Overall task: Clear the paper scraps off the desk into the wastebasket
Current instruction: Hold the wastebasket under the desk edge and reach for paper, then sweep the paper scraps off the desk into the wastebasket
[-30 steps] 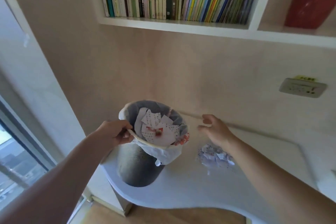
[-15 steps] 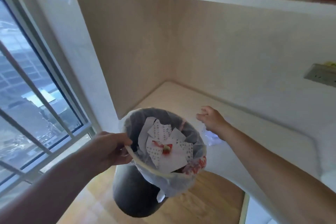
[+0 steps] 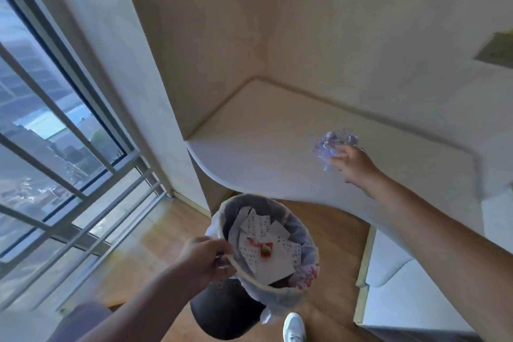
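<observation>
A dark grey wastebasket (image 3: pixel 222 311) with a white plastic liner hangs in the air below the desk's front edge. My left hand (image 3: pixel 206 258) grips its near rim. Inside lie torn white printed paper pieces (image 3: pixel 266 247) with a red spot. On the pale desk (image 3: pixel 277 147) sits a heap of crumpled paper scraps (image 3: pixel 331 141). My right hand (image 3: pixel 351 164) rests against the near side of that heap, fingers spread over it; whether it grips any scrap I cannot tell.
A tall window with bars (image 3: pixel 55 147) fills the left. Wooden floor (image 3: pixel 144 253) lies below, with a white shoe (image 3: pixel 294 327) at the bottom. A wall socket plate (image 3: pixel 497 50) sits at the right. White cabinet fronts (image 3: pixel 388 286) stand under the desk's right part.
The wastebasket has come down from desk height to below the desk edge, still in my left hand. My right hand has moved back onto the scrap heap. The view has tilted down.
</observation>
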Available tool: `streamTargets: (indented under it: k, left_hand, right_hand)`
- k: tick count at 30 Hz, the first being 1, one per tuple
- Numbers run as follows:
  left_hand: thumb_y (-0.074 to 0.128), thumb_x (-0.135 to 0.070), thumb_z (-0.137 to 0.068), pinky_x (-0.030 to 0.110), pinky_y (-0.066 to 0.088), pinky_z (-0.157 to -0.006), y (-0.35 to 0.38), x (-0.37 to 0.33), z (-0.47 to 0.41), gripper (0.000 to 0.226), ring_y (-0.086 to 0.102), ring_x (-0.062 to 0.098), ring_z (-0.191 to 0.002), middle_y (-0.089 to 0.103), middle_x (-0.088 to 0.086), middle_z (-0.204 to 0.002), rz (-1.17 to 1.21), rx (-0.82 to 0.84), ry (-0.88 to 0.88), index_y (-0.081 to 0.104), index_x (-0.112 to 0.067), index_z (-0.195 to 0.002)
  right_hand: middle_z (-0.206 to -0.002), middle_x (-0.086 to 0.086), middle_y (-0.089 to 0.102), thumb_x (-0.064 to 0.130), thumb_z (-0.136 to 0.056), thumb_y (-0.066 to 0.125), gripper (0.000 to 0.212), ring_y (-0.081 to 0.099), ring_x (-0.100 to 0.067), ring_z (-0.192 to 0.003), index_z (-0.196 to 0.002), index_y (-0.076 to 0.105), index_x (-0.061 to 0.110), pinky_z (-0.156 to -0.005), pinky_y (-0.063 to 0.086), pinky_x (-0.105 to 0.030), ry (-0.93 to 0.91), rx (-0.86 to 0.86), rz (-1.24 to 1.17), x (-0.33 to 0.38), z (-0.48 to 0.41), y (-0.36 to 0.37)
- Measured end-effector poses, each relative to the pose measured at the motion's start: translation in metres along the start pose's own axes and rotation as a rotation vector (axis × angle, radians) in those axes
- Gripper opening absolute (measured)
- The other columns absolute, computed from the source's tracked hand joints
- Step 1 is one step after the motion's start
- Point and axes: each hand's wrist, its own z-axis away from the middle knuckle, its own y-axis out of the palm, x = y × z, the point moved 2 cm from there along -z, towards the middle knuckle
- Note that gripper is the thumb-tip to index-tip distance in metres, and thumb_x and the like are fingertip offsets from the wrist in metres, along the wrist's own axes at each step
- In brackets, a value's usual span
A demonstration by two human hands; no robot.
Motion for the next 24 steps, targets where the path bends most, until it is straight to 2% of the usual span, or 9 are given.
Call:
streamTargets:
  k: [2, 3, 6, 10, 12, 16, 18, 21, 24]
  left_hand:
    - [0.062, 0.016, -0.074, 0.038, 0.053, -0.047, 0.005, 0.011, -0.01, 0.016, 0.045, 0.024, -0.04, 0.041, 0.012, -0.058, -0.023, -0.025, -0.031, 0.05, 0.004, -0.072]
    - [0.062, 0.015, -0.075, 0.038, 0.053, -0.046, 0.008, 0.015, -0.015, 0.014, 0.049, 0.025, -0.039, 0.044, 0.012, -0.055, -0.031, -0.041, -0.04, 0.052, 0.006, -0.073]
    - [0.062, 0.014, -0.076, 0.039, 0.054, -0.048, 0.019, 0.025, -0.027, 0.011, 0.053, 0.026, -0.04, 0.045, 0.015, -0.062, -0.024, -0.064, -0.069, 0.054, 0.007, -0.081]
    - [0.064, 0.012, -0.076, 0.039, 0.056, -0.049, 0.034, 0.034, -0.042, 0.011, 0.056, 0.027, -0.043, 0.05, 0.016, -0.059, -0.05, -0.118, -0.103, 0.056, 0.007, -0.081]
    - [0.065, 0.014, -0.074, 0.036, 0.053, -0.045, 0.039, 0.038, -0.049, 0.018, 0.051, 0.026, -0.04, 0.045, 0.013, -0.057, -0.019, -0.127, -0.114, 0.052, 0.002, -0.079]
    - [0.066, 0.012, -0.075, 0.031, 0.043, -0.045, 0.052, 0.046, -0.065, 0.031, 0.04, 0.021, -0.047, 0.038, 0.011, -0.066, 0.093, -0.104, -0.127, 0.046, -0.009, -0.086]
    - [0.064, 0.012, -0.077, 0.031, 0.043, -0.044, 0.059, 0.05, -0.07, 0.029, 0.041, 0.022, -0.047, 0.039, 0.011, -0.064, 0.113, -0.115, -0.131, 0.047, -0.008, -0.087]
    - [0.062, 0.013, -0.079, 0.029, 0.043, -0.041, 0.069, 0.06, -0.078, 0.025, 0.041, 0.021, -0.043, 0.04, 0.01, -0.058, 0.158, -0.148, -0.136, 0.047, -0.007, -0.083]
    - [0.06, 0.013, -0.081, 0.026, 0.043, -0.036, 0.075, 0.067, -0.083, 0.021, 0.044, 0.022, -0.036, 0.042, 0.009, -0.05, 0.206, -0.224, -0.119, 0.049, -0.005, -0.08]
  right_hand:
    - [-0.084, 0.002, 0.057, 0.018, -0.088, 0.062, 0.021, 0.05, -0.02, -0.085, -0.107, 0.062, 0.027, -0.062, 0.036, -0.026, 0.004, 0.015, -0.021, -0.014, -0.002, -0.003]
    - [-0.087, 0.003, 0.058, 0.02, -0.087, 0.063, 0.022, 0.051, -0.02, -0.087, -0.105, 0.062, 0.031, -0.064, 0.039, -0.026, 0.012, 0.022, -0.029, -0.02, -0.003, -0.006]
    - [-0.12, -0.005, 0.063, 0.023, -0.084, 0.068, 0.044, 0.059, -0.022, -0.105, -0.127, 0.059, 0.021, -0.082, 0.044, -0.034, 0.023, 0.002, -0.036, -0.037, -0.012, -0.013]
    - [-0.134, -0.01, 0.059, 0.023, -0.084, 0.068, 0.049, 0.057, -0.027, -0.121, -0.13, 0.057, 0.013, -0.099, 0.042, -0.038, 0.007, 0.012, 0.074, -0.055, -0.04, -0.021]
    - [-0.139, -0.015, 0.054, 0.027, -0.085, 0.066, 0.053, 0.053, -0.031, -0.124, -0.134, 0.053, 0.012, -0.101, 0.042, -0.04, -0.006, 0.021, 0.184, -0.063, -0.06, -0.028]
    - [-0.136, -0.022, 0.05, 0.035, -0.082, 0.068, 0.058, 0.052, -0.035, -0.121, -0.133, 0.05, 0.013, -0.097, 0.043, -0.042, 0.009, 0.07, 0.343, -0.083, -0.114, -0.048]
    - [-0.146, -0.024, 0.039, 0.043, -0.081, 0.067, 0.068, 0.043, -0.038, -0.13, -0.139, 0.043, 0.015, -0.099, 0.039, -0.04, 0.06, 0.107, 0.395, -0.091, -0.141, -0.052]
    - [-0.163, -0.014, 0.006, 0.062, -0.077, 0.063, 0.092, 0.021, -0.036, -0.146, -0.152, 0.023, 0.028, -0.116, 0.026, -0.046, 0.101, 0.149, 0.473, -0.094, -0.175, -0.05]
    - [-0.164, -0.009, -0.001, 0.069, -0.074, 0.063, 0.099, 0.016, -0.037, -0.147, -0.153, 0.015, 0.033, -0.116, 0.026, -0.05, 0.082, 0.191, 0.513, -0.091, -0.208, -0.042]
